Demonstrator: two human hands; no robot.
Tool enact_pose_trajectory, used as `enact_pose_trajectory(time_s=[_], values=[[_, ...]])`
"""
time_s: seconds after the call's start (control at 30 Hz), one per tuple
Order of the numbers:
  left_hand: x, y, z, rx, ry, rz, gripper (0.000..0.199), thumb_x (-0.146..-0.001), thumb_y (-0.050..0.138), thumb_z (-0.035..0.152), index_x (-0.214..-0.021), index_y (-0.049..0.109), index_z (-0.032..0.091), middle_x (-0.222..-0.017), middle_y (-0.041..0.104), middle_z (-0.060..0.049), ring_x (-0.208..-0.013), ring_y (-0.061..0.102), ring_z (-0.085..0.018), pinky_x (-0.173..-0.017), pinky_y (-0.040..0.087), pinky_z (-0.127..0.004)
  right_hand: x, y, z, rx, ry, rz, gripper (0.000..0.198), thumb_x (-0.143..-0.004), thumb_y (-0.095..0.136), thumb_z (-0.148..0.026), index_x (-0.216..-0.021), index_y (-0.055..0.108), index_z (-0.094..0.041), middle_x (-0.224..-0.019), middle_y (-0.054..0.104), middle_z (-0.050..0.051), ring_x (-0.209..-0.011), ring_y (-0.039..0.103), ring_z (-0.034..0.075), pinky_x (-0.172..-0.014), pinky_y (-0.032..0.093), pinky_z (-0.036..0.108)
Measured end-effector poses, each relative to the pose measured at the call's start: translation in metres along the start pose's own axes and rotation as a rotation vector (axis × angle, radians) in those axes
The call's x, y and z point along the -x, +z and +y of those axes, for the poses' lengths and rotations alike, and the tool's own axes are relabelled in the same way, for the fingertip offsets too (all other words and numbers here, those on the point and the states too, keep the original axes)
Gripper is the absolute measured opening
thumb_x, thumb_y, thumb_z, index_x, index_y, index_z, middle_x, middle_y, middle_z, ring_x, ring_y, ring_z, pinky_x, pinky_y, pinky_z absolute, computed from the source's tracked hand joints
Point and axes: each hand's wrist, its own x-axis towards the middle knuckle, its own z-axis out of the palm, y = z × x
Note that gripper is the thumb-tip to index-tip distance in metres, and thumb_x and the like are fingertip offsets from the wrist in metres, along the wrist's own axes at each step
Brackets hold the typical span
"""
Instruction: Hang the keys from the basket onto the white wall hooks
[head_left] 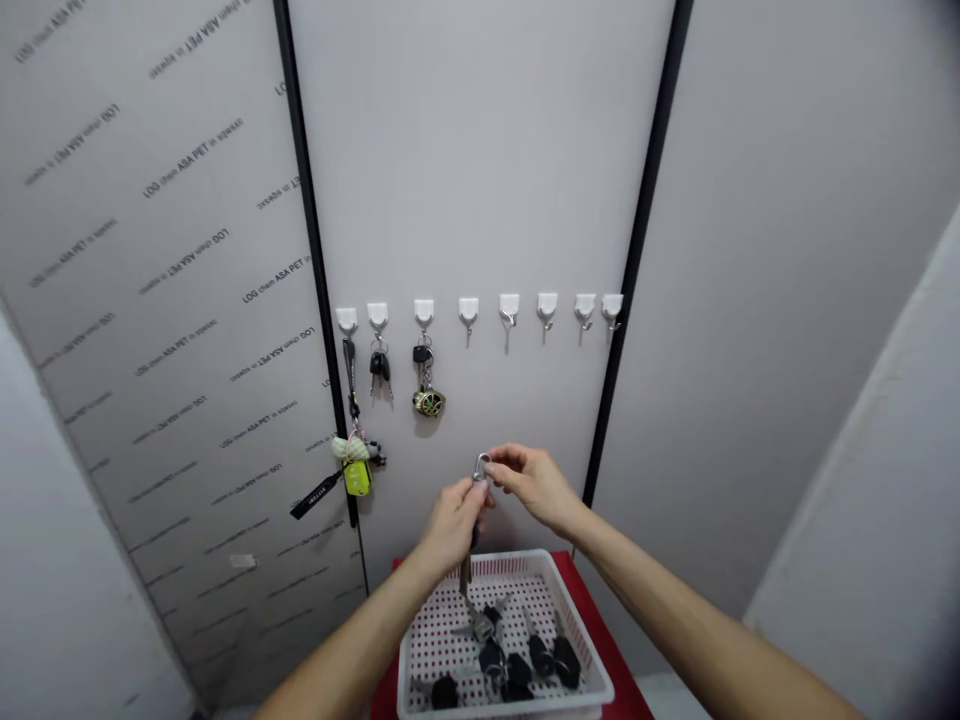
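Just above the basket, my left hand [452, 520] is closed around the lower part of a keychain. At the keychain's top, a silver loop-shaped metal clip [480, 463] points upward, and my right hand [534, 484] pinches its right side between thumb and fingers. Below my left hand a dark strap hangs with a silver piece [481, 626] at its lower end, over the basket; its exact kind is hard to make out. Several black-headed keys [541, 655] lie in the white perforated basket [594, 665].
A row of white adhesive hooks [469, 306] crosses the grey panel. The three leftmost carry a keychain with a yellow-green tag [358, 478], black keys [380, 367], and keys with a round gold-coloured charm [428, 402]. The basket rests on a red surface [626, 690].
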Motion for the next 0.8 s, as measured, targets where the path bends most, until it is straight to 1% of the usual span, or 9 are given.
enact_pose_trajectory(time_s=[0.07, 0.1, 0.2, 0.3, 0.43, 0.5, 0.57, 0.63, 0.8], values=[[-0.012, -0.003, 0.013, -0.033, 0.036, 0.039, 0.026, -0.069, 0.033, 0.036, -0.06, 0.044, 0.014, -0.043, 0.036, 0.005, -0.039, 0.035, -0.005, -0.039, 0.027, -0.017, -0.009, 0.002, -0.008, 0.002, -0.032, -0.005, 0.013, -0.062, 0.044, -0.025, -0.064, 0.051, -0.013, -0.05, 0.048, -0.002, -0.046, 0.043, 0.006, -0.047, 0.036, 0.019], [-0.018, -0.005, 0.02, -0.046, 0.062, 0.058, 0.024, -0.069, 0.034, 0.034, -0.06, 0.044, 0.014, -0.043, 0.037, 0.005, -0.04, 0.036, -0.006, -0.039, 0.027, -0.017, -0.014, 0.002, -0.014, 0.013, -0.06, 0.018, 0.012, -0.062, 0.043, -0.023, -0.062, 0.051, -0.013, -0.048, 0.047, -0.003, -0.044, 0.042, 0.006, -0.046, 0.036, 0.019], [-0.038, -0.011, 0.045, -0.023, 0.18, 0.164, 0.018, -0.068, 0.037, 0.03, -0.064, 0.047, 0.015, -0.052, 0.045, 0.003, -0.048, 0.042, -0.006, -0.045, 0.031, -0.017, -0.037, -0.004, -0.037, 0.049, -0.133, 0.185, 0.009, -0.06, 0.041, -0.019, -0.06, 0.048, -0.014, -0.047, 0.046, -0.004, -0.042, 0.042, 0.006, -0.044, 0.036, 0.018], [-0.06, -0.017, 0.068, 0.063, 0.267, 0.274, 0.017, -0.068, 0.038, 0.027, -0.072, 0.049, 0.015, -0.065, 0.052, 0.001, -0.06, 0.046, -0.008, -0.057, 0.035, -0.018, -0.065, -0.014, -0.061, 0.065, -0.151, 0.348, 0.01, -0.061, 0.039, -0.021, -0.061, 0.045, -0.014, -0.044, 0.045, -0.004, -0.038, 0.042, 0.007, -0.042, 0.037, 0.02], [-0.088, -0.019, 0.086, 0.077, 0.243, 0.308, 0.017, -0.066, 0.042, 0.027, -0.07, 0.052, 0.013, -0.066, 0.054, 0.0, -0.063, 0.047, -0.011, -0.063, 0.036, -0.022, -0.1, -0.02, -0.08, 0.267, -0.257, 0.583, 0.014, -0.057, 0.041, -0.018, -0.069, 0.046, -0.014, -0.05, 0.048, -0.003, -0.044, 0.045, 0.008, -0.048, 0.039, 0.023], [-0.097, -0.019, 0.088, 0.084, 0.219, 0.319, 0.017, -0.066, 0.044, 0.025, -0.075, 0.051, 0.013, -0.066, 0.055, -0.001, -0.063, 0.048, -0.011, -0.063, 0.037, -0.023, -0.11, -0.02, -0.084, 0.384, -0.315, 0.65, 0.015, -0.056, 0.042, -0.016, -0.07, 0.047, -0.014, -0.053, 0.049, -0.002, -0.05, 0.046, 0.009, -0.053, 0.039, 0.024], [-0.101, -0.018, 0.087, 0.092, 0.202, 0.335, 0.02, -0.065, 0.046, 0.023, -0.083, 0.05, 0.013, -0.067, 0.055, -0.001, -0.062, 0.049, -0.011, -0.064, 0.038, -0.024, -0.117, -0.019, -0.086, 0.475, -0.339, 0.661, 0.013, -0.058, 0.04, -0.015, -0.068, 0.048, -0.014, -0.056, 0.05, -0.001, -0.053, 0.046, 0.01, -0.056, 0.038, 0.024], [-0.103, -0.019, 0.083, 0.079, 0.184, 0.347, 0.023, -0.065, 0.046, 0.021, -0.087, 0.048, 0.014, -0.068, 0.056, -0.001, -0.062, 0.049, -0.011, -0.064, 0.038, -0.025, -0.121, -0.017, -0.085, 0.531, -0.331, 0.636, 0.013, -0.06, 0.038, -0.014, -0.066, 0.05, -0.014, -0.057, 0.051, 0.001, -0.056, 0.047, 0.011, -0.059, 0.038, 0.025], [-0.105, -0.023, 0.069, 0.033, 0.144, 0.344, 0.02, -0.066, 0.046, 0.018, -0.085, 0.05, 0.013, -0.077, 0.058, -0.005, -0.068, 0.051, -0.012, -0.066, 0.039, -0.026, -0.12, -0.013, -0.074, 0.623, -0.331, 0.563, 0.022, -0.063, 0.035, -0.012, -0.073, 0.055, -0.013, -0.066, 0.055, 0.004, -0.065, 0.049, 0.013, -0.066, 0.036, 0.028]])
